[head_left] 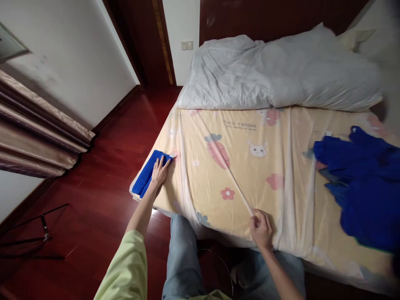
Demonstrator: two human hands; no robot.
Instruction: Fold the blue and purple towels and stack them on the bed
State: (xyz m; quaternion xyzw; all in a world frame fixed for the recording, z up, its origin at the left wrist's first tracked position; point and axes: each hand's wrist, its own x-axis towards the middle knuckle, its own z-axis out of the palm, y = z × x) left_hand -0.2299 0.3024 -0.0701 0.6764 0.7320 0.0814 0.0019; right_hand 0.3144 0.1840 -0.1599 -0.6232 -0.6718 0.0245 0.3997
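A bed [281,233] fills the middle and right of the frame, covered by a yellow sheet [218,137] printed with a carrot, a rabbit and flowers. The sheet is not flat: a raised ridge of fabric runs diagonally from the carrot print down to the lower centre, and other long creases lie across it further right. Along the top of the frame a grey quilt [275,75] lies bunched in a heap across the head of the bed, with a pillow [353,37] showing behind it at the upper right. At the right edge a loose pile of blue clothing [365,183] sits crumpled on the sheet, unfolded. The red wooden floor [103,166] takes up the lower left, with curtains [37,133] at the far left edge.

At the near left corner of the bed a folded blue cloth [145,177] lies flat and tidy; this piece looks finished. The left hand [160,171] rests on its right end with fingers spread and flat, pressing rather than grasping. The right hand [261,228], at the lower centre, is closed in a pinch on the near end of the fabric ridge, pulling the sheet up and taut.

Judging from how things lie, one cloth is folded, while the sheet is only partly smoothed and the blue pile and quilt remain untouched.
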